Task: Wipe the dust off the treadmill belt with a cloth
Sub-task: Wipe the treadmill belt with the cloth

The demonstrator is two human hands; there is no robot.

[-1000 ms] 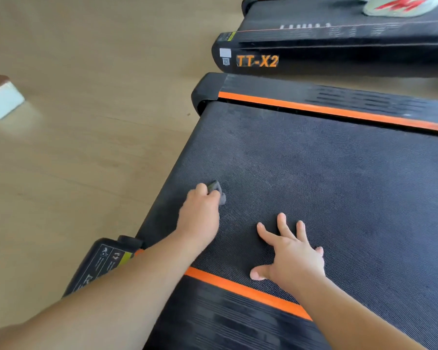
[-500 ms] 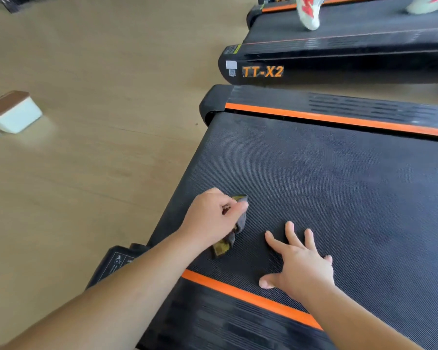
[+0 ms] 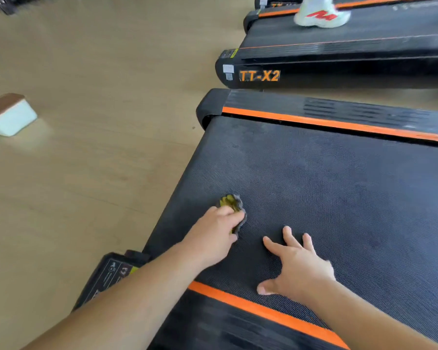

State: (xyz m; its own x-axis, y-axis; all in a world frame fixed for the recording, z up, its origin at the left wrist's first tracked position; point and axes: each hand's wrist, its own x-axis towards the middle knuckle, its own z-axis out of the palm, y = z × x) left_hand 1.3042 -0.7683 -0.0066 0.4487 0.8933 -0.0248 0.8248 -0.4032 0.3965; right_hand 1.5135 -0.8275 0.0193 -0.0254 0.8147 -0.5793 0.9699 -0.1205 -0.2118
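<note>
A grey-and-yellow cloth sits bunched on the treadmill belt near its floor-side edge, grasped in the curled fingers of my left hand. My right hand rests just beside it, fingers spread on the belt, holding nothing. Beyond, a white shoe is on a second treadmill marked TT-X2. A white box sits on the wooden floor.

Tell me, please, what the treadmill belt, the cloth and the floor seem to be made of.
Black treadmill belt: probably rubber or PVC, matte, with a fine grid texture.
Small grey-and-yellow cloth: soft fabric, perhaps microfibre; it bunches into folds under the left hand.
Pale floor: wood or wood-look laminate, with faint grain and a slight sheen.
</note>
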